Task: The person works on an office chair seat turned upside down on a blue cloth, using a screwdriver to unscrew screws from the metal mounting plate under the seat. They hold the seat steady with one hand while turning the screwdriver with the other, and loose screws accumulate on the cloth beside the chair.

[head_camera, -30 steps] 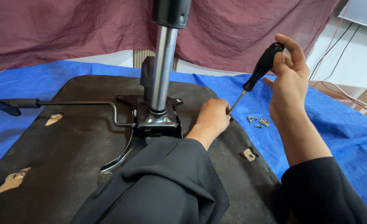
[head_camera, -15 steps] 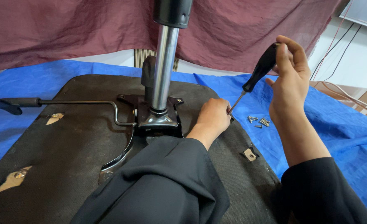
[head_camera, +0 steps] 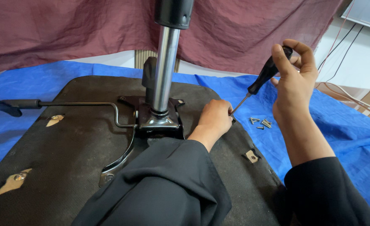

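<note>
An upturned chair seat (head_camera: pixel 68 150) with a dark fabric underside lies on a blue tarp (head_camera: pixel 344 138). A metal mechanism plate (head_camera: pixel 158 119) with a chrome gas column (head_camera: pixel 165 71) is fixed at its middle. My right hand (head_camera: pixel 293 79) is shut on the black handle of a screwdriver (head_camera: pixel 266 73), whose shaft slants down to the left. My left hand (head_camera: pixel 214 119) rests curled on the seat's right side and pinches something small at the screwdriver tip; the piece itself is hidden by the fingers.
Several loose screws (head_camera: pixel 261 122) lie on the tarp beside the seat. A black lever rod (head_camera: pixel 47 104) runs left from the mechanism. Small bracket holes (head_camera: pixel 252 156) show on the seat. A maroon cloth (head_camera: pixel 68 29) hangs behind, and cables (head_camera: pixel 352 96) trail at right.
My right hand has shifted its fingers on the screwdriver handle, as if turning it. My left hand stays at the tip.
</note>
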